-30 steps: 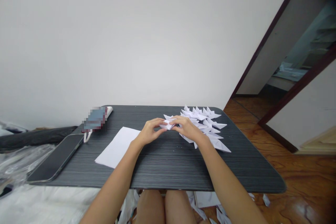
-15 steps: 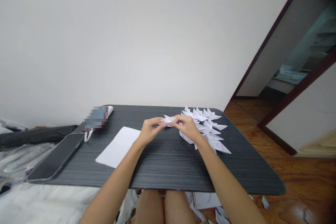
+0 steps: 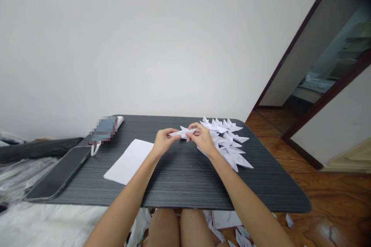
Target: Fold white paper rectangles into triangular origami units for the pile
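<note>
A small folded white paper boat (image 3: 182, 134) is held between both hands above the dark table (image 3: 185, 185). My left hand (image 3: 164, 141) pinches its left end between thumb and fingers. With thumb and fingertips, my right hand (image 3: 202, 137) grips the right end, covering part of it. Several finished-looking paper boats (image 3: 232, 148) lie in overlapping rows just right of my right hand. Left of my left forearm, a white paper sheet (image 3: 129, 162) rests flat on the tabletop.
A black phone (image 3: 59, 173) lies at the table's left edge, near a blurred-out device (image 3: 104, 130) with a white cable (image 3: 94, 149). A white wall (image 3: 174, 46) stands behind the table. Paper scraps (image 3: 242, 235) lie on the floor below, and a doorway opens at the right.
The paper boat has been tilted and now shows its long side. My right fingers have shifted their grip on its right end. The view has moved slightly.
</note>
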{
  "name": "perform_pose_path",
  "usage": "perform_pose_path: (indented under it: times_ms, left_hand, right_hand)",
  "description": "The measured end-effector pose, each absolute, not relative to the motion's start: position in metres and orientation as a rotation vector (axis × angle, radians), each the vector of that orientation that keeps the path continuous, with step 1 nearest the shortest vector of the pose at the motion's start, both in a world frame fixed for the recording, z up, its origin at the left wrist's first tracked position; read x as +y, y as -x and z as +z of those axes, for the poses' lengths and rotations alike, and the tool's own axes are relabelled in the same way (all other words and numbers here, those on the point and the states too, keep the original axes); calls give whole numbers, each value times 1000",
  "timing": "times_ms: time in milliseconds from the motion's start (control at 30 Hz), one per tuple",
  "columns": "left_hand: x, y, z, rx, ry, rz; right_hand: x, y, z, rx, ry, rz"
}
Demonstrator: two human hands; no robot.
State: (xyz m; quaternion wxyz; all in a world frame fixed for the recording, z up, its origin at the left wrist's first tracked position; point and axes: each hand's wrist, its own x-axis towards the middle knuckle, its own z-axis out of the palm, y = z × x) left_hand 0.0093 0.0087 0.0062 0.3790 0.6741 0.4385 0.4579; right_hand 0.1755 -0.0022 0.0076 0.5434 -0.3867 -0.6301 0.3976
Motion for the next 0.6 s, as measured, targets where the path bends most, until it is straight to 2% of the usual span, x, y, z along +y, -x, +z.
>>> perform_pose_path:
  times_ms: [333,600]
  left_hand:
    - [5,-9,10,1019,-1540,1007]
    - [-5,-13,13,1042,-1845,1042]
  right_hand:
    - [4,-175,3,-1348,914,1134]
    - [-2,-174,6,-1524,888,1190]
